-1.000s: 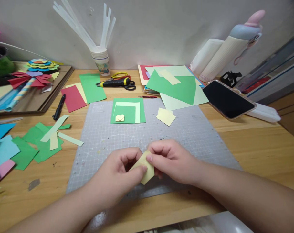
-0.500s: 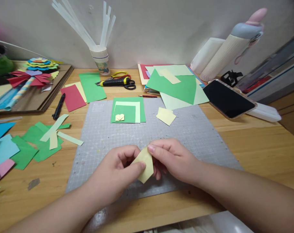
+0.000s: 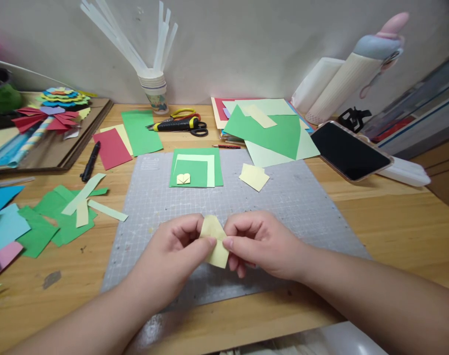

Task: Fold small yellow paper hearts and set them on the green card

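Observation:
Both of my hands pinch one small folded piece of pale yellow paper just above the near part of the grey cutting mat. My left hand grips its left side with thumb and forefinger. My right hand grips its right side, fingers curled. Farther back on the mat lies a green square layered with a pale green sheet and a small yellow heart-like folded piece. Another pale yellow paper scrap lies to its right.
Green and pale scraps litter the wooden desk at left. Scissors, a black pen, a red sheet and a cup of clear sticks stand behind. A paper stack and phone sit at right.
The yellow paper has been turned and raised slightly between my fingers; its point now faces up and both hands pinch it closer together.

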